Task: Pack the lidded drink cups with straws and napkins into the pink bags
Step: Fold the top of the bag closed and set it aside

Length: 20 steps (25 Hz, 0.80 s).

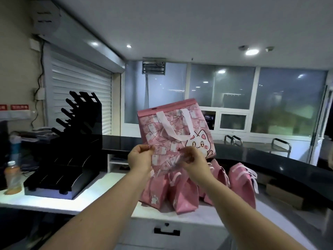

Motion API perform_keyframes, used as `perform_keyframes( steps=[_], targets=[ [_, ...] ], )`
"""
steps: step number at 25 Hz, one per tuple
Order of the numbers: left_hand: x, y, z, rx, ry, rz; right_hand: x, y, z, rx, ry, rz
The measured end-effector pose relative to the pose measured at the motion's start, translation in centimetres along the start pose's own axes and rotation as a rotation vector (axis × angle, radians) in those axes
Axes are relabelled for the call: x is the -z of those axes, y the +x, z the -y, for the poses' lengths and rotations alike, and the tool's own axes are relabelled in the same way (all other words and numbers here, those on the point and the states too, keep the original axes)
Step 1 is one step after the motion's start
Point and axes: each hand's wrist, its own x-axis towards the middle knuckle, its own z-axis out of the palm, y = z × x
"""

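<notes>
Hands are up, the left hand (141,156) and right hand (193,159) lifting a flat pink bag (173,130) well above the white tabletop (108,186), in front of the dark windows. It looks smooth with a slight sheen, printed all over with small pale cards and a cartoon cat at the lower right, and a white ribbon handle (177,130) flops down its face. Left fingers are curled, pinching the bag's lower left edge. Right fingers are bunched on the lower edge by the cat, though blur smears the exact grip. The print's small writing is too fine to read, as are the red wall signs (19,107). Below, more pink bags (182,195) stand bunched on the tabletop, partly hidden by the forearms. To the left are a glossy black tiered rack (72,150) and an orange drink bottle (12,177).
</notes>
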Motion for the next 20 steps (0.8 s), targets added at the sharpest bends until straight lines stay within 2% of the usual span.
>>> perform_keyframes(
  steps=[3,9,12,17,20],
  targets=[
    [-3.7,6.1,1.3,-0.064,0.041,-0.060,-4.3,7.0,-2.2,0.050,-0.025,0.188],
    [-9.1,17.9,4.0,-0.183,0.146,-0.138,-10.6,21.7,-7.2,0.061,0.018,0.167],
    [-8.7,23.5,6.7,-0.229,0.234,-0.174,-14.9,25.4,-10.3,0.069,0.020,0.231],
    [-7.2,33.3,10.3,-0.278,0.430,-0.181,-22.4,32.2,-15.5,0.045,-0.035,0.234],
    [-6.5,40.4,12.7,-0.279,0.474,-0.152,-26.9,36.9,-18.0,0.124,-0.115,0.233]
  ],
)
